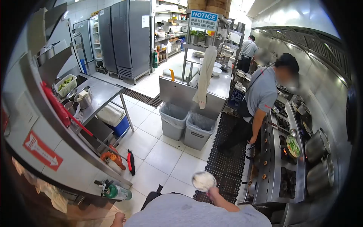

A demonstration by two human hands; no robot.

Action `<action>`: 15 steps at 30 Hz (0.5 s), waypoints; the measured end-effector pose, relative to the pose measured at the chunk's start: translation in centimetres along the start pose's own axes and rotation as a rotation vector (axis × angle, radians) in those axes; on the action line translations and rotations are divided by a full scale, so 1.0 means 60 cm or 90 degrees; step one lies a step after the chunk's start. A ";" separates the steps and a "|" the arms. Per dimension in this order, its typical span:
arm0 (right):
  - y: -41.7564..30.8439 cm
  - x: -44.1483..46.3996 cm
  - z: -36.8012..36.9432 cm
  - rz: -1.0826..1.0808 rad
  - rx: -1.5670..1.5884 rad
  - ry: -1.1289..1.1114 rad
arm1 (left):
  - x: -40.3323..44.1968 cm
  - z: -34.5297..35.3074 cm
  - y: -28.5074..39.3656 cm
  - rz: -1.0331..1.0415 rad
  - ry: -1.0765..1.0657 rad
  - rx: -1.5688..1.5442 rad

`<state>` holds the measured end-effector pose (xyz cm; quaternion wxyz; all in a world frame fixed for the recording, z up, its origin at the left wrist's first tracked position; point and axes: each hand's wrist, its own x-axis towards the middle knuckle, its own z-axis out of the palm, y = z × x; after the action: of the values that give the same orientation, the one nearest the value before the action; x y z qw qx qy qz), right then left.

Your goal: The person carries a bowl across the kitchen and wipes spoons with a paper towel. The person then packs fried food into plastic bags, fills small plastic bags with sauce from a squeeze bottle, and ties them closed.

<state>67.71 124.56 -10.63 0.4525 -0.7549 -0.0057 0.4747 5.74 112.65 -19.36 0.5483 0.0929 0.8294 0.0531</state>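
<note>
My right hand is closed on the edge of a round metal bowl, held out in front of my body above the floor and the black mat. White food fills the bowl; its exact kind is unclear. Low at the bottom edge, my left hand hangs beside my grey shirt, its fingers curled in, and whatever it might hold is hidden.
To the right, a person stands at the stove, where a pan of vegetables sits. Two grey bins stand ahead. On the left are a steel table, a broom and a green cylinder.
</note>
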 end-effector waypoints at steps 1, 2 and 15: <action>-0.044 0.023 0.062 0.020 -0.050 -0.054 | -0.003 -0.002 0.021 -0.006 0.003 -0.010; -0.089 0.048 0.127 0.035 -0.096 -0.110 | -0.004 0.006 0.061 0.049 -0.025 0.025; -0.450 0.074 0.660 0.007 0.050 -0.330 | 0.253 -0.079 0.946 1.001 0.064 0.923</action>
<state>52.95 169.29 -0.74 0.4625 -0.5896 -0.0988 0.6547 1.02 171.40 -20.35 0.1392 0.9026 0.3920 -0.1104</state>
